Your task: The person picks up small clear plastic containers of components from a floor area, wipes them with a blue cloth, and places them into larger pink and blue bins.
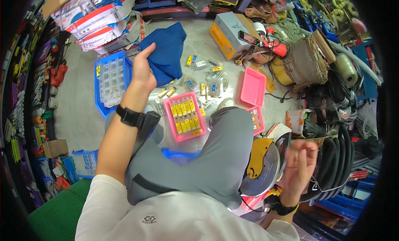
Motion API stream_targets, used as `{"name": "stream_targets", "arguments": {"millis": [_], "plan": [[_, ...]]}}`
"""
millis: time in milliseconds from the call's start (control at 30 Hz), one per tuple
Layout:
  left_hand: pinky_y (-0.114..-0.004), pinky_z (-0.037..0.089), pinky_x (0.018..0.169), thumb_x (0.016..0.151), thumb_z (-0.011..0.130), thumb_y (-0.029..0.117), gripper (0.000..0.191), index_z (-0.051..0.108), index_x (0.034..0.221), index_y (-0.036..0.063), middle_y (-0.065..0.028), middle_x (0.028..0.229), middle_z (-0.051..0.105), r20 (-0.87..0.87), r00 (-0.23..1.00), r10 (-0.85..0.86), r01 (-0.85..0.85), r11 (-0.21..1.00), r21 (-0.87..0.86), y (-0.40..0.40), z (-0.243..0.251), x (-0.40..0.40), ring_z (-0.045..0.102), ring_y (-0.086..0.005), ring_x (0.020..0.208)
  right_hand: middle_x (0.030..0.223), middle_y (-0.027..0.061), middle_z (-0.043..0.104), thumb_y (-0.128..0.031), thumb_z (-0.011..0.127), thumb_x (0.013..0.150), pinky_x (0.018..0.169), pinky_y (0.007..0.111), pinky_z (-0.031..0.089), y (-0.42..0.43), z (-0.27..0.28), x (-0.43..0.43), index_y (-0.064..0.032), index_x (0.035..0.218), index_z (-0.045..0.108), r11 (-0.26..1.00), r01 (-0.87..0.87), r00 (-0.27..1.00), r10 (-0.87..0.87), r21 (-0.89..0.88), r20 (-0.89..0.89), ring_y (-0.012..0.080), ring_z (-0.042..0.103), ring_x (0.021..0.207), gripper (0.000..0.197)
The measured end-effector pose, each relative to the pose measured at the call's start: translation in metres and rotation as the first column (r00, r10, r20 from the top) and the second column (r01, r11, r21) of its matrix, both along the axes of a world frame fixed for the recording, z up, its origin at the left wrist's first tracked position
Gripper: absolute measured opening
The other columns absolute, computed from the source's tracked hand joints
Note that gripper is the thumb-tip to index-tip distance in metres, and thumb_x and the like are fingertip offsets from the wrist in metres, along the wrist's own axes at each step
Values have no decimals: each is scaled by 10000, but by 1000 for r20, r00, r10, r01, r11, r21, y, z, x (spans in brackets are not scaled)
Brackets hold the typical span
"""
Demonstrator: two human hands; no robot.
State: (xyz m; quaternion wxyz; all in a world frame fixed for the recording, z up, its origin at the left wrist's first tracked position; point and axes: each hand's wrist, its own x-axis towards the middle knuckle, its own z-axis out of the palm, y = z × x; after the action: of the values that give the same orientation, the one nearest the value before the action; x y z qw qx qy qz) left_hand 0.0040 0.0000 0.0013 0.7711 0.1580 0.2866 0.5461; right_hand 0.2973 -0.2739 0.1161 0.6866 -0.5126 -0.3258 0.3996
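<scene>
My left hand grips a dark blue cloth, thumb on top, above the floor and beside a blue bin of clear plastic boxes. My right hand is raised at the lower right, slightly blurred, fingers loosely curled and holding nothing visible, near a saw with a round blade. Between my knees and the cloth stands a pink tray with rows of small yellow-labelled boxes. Small clear packs lie scattered on the floor behind it. An empty pink tray rests farther right, partly over another pink tray.
Stacked printed sacks stand at the upper left. A grey and orange carton sits at the upper right, beside a phone and a wire spool. Coiled black corrugated hose lies right; stocked shelves line the left. A green mesh seat is lower left.
</scene>
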Motion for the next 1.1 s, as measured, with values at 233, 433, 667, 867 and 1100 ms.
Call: {"name": "stream_targets", "arguments": {"millis": [233,433,667,867,1100], "plan": [[-407,413,915,866,467,227,366,483,1139,-16,-148,1130,551,132,987,93,-103,992,76,11,-5,-12,548,-281,1012,906,52,483,-218,299,958,818,316,447,98,67,-41,-20,1084,418,728,-474,655,667,495,-354,79,352,360,264],[-363,421,892,871,464,195,299,509,1098,6,-115,1091,568,87,843,531,-538,839,82,12,-4,-45,555,-238,977,1109,126,536,-203,464,887,900,391,409,220,-9,-89,-24,1109,485,718,-534,712,667,446,-221,235,562,945,286],[-389,383,942,884,419,190,325,494,1126,-13,-134,1154,535,-70,796,601,-592,797,117,23,-10,-50,525,-270,1042,1003,92,564,-140,571,837,754,275,471,268,-137,-62,7,1095,479,865,-417,908,408,-278,-93,179,594,846,311],[-477,321,991,882,400,184,391,423,1209,-30,-166,1218,484,-137,861,490,-478,871,113,19,-10,-37,455,-330,1136,948,65,574,-72,622,781,698,223,473,277,-145,-39,19,1032,530,952,-280,853,306,-125,423,106,552,792,283],[-386,400,941,885,388,125,334,440,1188,-4,-138,1181,514,-118,844,524,-504,848,162,24,-9,-25,515,-278,1067,963,78,566,-122,657,775,627,219,488,282,-151,-36,1,1049,536,960,-277,841,266,-47,471,115,578,791,324]]}}
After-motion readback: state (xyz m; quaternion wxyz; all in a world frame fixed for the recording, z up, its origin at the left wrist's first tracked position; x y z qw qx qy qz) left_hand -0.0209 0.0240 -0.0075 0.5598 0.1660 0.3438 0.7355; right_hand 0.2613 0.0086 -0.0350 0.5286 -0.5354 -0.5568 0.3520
